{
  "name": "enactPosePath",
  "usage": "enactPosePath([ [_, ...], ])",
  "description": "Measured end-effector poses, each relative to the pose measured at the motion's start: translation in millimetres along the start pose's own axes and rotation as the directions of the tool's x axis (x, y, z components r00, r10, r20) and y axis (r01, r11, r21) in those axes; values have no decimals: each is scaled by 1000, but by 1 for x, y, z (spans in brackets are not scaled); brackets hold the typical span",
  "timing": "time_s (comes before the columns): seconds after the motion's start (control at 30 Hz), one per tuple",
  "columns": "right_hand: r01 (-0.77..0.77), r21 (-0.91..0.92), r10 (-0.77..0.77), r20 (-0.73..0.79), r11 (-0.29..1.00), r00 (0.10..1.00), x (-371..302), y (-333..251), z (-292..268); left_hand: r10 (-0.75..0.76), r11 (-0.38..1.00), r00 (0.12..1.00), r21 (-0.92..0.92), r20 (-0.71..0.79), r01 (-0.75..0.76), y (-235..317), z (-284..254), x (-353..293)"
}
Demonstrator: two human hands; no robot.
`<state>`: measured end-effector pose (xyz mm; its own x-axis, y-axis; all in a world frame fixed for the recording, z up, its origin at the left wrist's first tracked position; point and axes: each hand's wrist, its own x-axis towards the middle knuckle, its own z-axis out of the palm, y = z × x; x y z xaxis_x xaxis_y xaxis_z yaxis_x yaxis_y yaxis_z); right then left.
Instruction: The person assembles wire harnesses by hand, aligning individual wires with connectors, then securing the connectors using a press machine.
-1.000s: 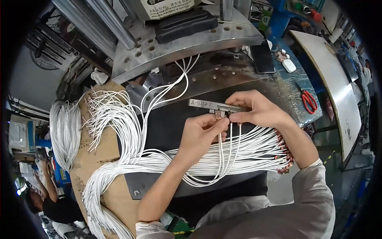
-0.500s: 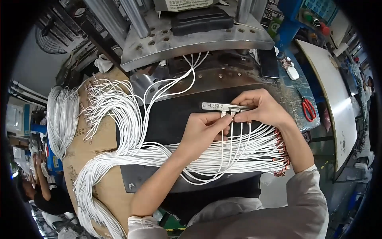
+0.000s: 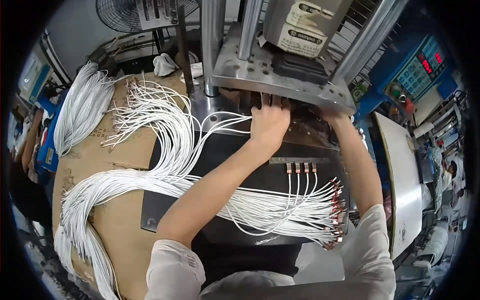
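Note:
My left hand (image 3: 270,122) reaches under the steel press plate (image 3: 280,85), its fingers stretched out and apart, tips hidden under the edge. Several white cables (image 3: 227,121) run up to this hand and pass out of sight behind it. My right hand (image 3: 332,114) is also under the plate, further right; its fingers are hidden. Nearer me, a flat metal bar fixture (image 3: 277,160) lies on the black mat (image 3: 240,150). Several white cables with small copper-coloured connectors (image 3: 298,169) sit in a row along its near edge.
A thick bundle of white cables (image 3: 175,185) crosses the mat, with more on the cardboard (image 3: 135,225) at left. Steel press columns (image 3: 212,50) rise ahead. A blue control box (image 3: 415,70) and a pale tabletop (image 3: 395,175) stand at right, a fan (image 3: 125,15) far left.
Both hands have left the bar fixture and moved forward under the press plate. The fixture with its cables now lies on the mat. The whole view has shifted.

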<state>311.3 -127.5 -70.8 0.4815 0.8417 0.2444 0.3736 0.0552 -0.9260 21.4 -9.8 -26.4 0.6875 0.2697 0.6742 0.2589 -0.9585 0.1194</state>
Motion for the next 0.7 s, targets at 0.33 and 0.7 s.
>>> enactPosePath([
  [0.33, 57, -771, -180, -76, 634, 981, -2, -39, 63, 27, 998, 1000, -50, 10, -27, -22, 15, -2],
  [0.7, 100, -869, -184, 10, 485, 983, -117, -146, 96, -62, -241, 916, -897, 396, 371, -23, -151, -79],
])
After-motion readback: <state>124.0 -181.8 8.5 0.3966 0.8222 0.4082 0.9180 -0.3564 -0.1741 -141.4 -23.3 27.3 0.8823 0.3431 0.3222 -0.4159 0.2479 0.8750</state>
